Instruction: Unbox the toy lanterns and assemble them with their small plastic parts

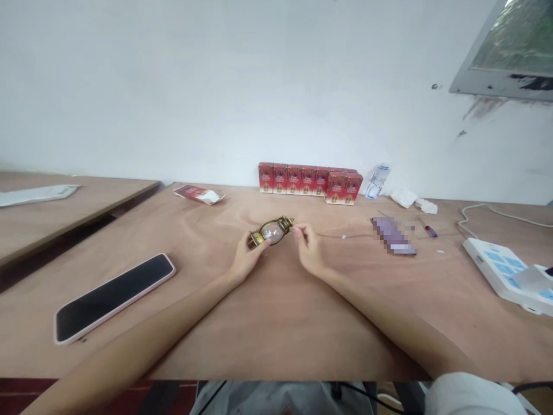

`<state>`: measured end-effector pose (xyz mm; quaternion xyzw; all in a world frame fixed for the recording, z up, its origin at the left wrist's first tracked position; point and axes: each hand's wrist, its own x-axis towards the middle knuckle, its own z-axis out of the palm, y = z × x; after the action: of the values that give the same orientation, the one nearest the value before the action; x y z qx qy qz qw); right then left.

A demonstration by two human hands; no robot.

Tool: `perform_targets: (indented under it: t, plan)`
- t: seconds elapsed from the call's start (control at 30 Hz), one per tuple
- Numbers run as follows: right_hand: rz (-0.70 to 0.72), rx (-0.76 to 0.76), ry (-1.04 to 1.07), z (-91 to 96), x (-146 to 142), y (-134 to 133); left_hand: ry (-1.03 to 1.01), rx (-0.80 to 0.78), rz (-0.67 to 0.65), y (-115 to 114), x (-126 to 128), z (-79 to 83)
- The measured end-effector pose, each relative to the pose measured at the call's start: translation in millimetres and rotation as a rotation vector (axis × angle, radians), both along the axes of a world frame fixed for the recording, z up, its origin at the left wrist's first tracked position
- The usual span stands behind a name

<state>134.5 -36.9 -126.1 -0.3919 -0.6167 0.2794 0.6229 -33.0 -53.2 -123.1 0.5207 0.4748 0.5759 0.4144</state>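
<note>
While I watch through the head camera, both bare arms reach forward over the wooden table (276, 323), and the small lantern (273, 231) is held between the two hands, just above the tabletop near its middle. It has gold ends and a clear globe, and it lies tilted on its side. The left hand (247, 257) is clamped on the lantern's lower left end, fingers curled round it. The right hand (307, 249) has its fingertips (298, 230) pinched shut on the gold cap at the upper right end. A phone (114, 297) lies face up well to the left. Against the wall I see a row of red boxes (309, 181), with a flat red packet (199, 194) to its left and a plastic bottle (377, 181) just to its right. A screwdriver (427, 229) and a white power strip (503, 271) sit further right
</note>
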Motion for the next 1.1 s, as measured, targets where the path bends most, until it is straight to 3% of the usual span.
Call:
perform_targets:
  t: [0.07,0.13,0.2,0.33,0.73,0.97,1.1]
  plan:
    - [0.013,-0.152,0.276,-2.1,9.0,14.9,-0.025,-0.007,-0.077,0.8,-2.4,2.4]
    - [0.126,-0.329,0.445,-4.2,17.9,29.3,-0.028,-0.027,-0.196,1.6,-4.8,3.7]
    - [0.263,-0.464,0.455,-6.4,23.7,37.7,-0.02,-0.048,-0.28,1.9,-6.2,3.8]
    - [0.43,-0.59,0.463,-9.5,25.2,37.0,0.007,-0.047,-0.3,0.4,-4.6,2.0]
    - [0.47,-0.608,0.541,-8.7,25.7,37.0,0.022,0.011,-0.237,-1.6,1.0,0.0]
    - [0.458,-0.514,0.461,-12.7,23.8,32.1,-0.212,-0.101,-0.164,6.9,0.6,-4.8]
    - [0.362,-0.425,0.39,-19.5,23.9,36.0,-0.276,-0.125,-0.147,10.3,-0.5,-2.9]
